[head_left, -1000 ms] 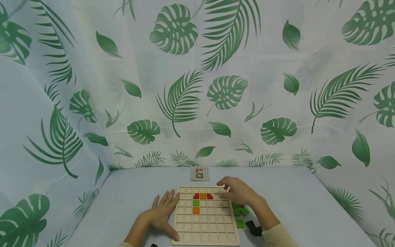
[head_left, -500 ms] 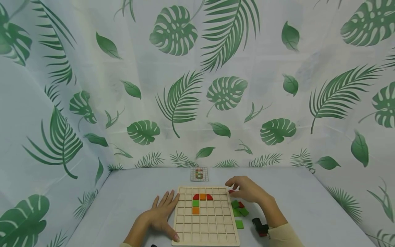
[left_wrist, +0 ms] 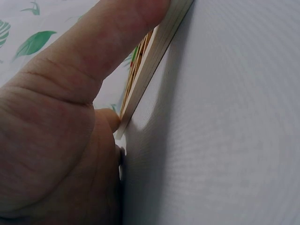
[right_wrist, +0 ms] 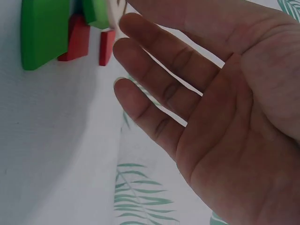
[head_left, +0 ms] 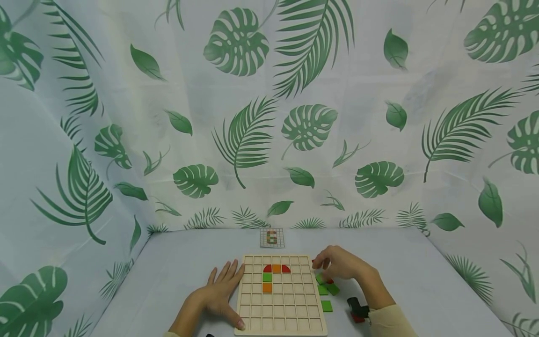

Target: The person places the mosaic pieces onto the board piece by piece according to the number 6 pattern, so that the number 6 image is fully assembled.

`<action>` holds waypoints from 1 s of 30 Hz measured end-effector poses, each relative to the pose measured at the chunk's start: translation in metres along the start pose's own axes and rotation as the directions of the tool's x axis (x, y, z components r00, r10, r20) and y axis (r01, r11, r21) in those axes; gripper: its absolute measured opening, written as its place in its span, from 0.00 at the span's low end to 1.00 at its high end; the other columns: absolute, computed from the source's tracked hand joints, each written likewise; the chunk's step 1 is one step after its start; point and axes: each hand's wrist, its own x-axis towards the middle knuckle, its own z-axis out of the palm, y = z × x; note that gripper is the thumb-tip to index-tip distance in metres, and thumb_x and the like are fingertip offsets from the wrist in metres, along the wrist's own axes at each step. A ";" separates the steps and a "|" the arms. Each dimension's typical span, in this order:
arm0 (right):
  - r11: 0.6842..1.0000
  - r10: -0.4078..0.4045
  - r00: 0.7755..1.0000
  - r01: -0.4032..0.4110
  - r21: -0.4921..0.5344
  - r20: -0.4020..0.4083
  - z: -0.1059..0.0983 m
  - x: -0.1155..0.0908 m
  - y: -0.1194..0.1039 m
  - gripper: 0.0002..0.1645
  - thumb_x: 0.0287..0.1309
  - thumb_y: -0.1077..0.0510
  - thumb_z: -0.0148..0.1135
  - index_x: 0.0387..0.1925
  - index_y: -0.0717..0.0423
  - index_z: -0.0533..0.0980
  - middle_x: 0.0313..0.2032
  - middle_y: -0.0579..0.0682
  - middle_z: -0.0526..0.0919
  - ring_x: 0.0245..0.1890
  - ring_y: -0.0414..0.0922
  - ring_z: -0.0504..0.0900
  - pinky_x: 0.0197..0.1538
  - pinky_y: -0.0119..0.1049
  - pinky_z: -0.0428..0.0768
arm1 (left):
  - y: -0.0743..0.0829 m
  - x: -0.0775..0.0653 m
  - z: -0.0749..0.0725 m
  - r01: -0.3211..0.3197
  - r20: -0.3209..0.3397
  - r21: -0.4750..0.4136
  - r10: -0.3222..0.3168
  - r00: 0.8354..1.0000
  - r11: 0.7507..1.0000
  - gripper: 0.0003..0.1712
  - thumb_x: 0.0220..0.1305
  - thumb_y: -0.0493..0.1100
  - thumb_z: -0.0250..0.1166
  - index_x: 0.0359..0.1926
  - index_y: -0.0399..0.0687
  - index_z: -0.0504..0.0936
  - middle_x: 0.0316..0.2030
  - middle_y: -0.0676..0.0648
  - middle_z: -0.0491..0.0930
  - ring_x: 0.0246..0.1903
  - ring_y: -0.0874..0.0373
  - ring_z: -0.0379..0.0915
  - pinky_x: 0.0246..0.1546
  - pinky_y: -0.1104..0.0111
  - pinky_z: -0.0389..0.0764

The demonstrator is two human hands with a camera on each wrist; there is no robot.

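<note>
A wooden grid board [head_left: 290, 304] lies on the table, with red, orange and green tiles set in its upper left cells. My left hand [head_left: 219, 288] rests at its left edge, fingers spread, thumb on the near corner; the left wrist view shows the thumb [left_wrist: 108, 42] against the board's side. My right hand [head_left: 341, 263] hovers over loose tiles beyond the right edge, its fingertips beside a green tile [head_left: 321, 279]. In the right wrist view, three relaxed fingers [right_wrist: 159, 79] hold nothing; the thumb tip is out of frame. A green tile [right_wrist: 96, 13] shows close by.
Behind the board lies a small pattern card [head_left: 272, 238]. More green tiles [head_left: 326, 306] and a red piece [head_left: 358, 318] lie to the right, near a black device [head_left: 357, 306] at the right wrist. A leaf-print cloth [head_left: 269, 117] stands behind the table.
My right hand has moved right from the board's upper right corner, then slightly down to the loose tiles. My left hand stays in place.
</note>
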 end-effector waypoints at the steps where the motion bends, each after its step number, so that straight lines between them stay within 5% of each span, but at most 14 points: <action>1: 1.000 0.009 1.000 -0.009 0.000 0.005 0.001 0.001 0.000 0.17 0.46 0.68 0.79 0.40 0.53 0.89 0.45 0.48 0.88 0.44 0.50 0.81 0.39 0.42 0.81 | 0.000 0.000 0.000 0.000 0.001 0.000 0.000 1.000 1.000 0.89 0.31 0.78 0.81 0.85 0.51 0.39 0.84 0.38 0.32 0.83 0.37 0.23 0.76 0.32 0.27; 12: 1.000 0.022 0.998 -0.022 0.008 0.055 0.008 0.006 0.003 0.22 0.38 0.77 0.73 0.34 0.52 0.88 0.39 0.47 0.88 0.37 0.47 0.80 0.34 0.37 0.81 | -0.001 0.000 0.001 -0.004 0.000 0.018 0.004 1.000 1.000 0.89 0.32 0.78 0.81 0.85 0.52 0.39 0.84 0.38 0.31 0.83 0.37 0.24 0.76 0.32 0.28; 30: 1.000 0.000 0.998 0.000 0.010 0.069 0.011 0.009 0.006 0.21 0.38 0.77 0.76 0.32 0.50 0.87 0.35 0.45 0.86 0.35 0.47 0.81 0.35 0.38 0.81 | 0.000 0.000 0.000 -0.004 -0.005 0.014 0.004 1.000 1.000 0.89 0.31 0.79 0.80 0.85 0.51 0.39 0.84 0.38 0.32 0.83 0.37 0.24 0.76 0.32 0.28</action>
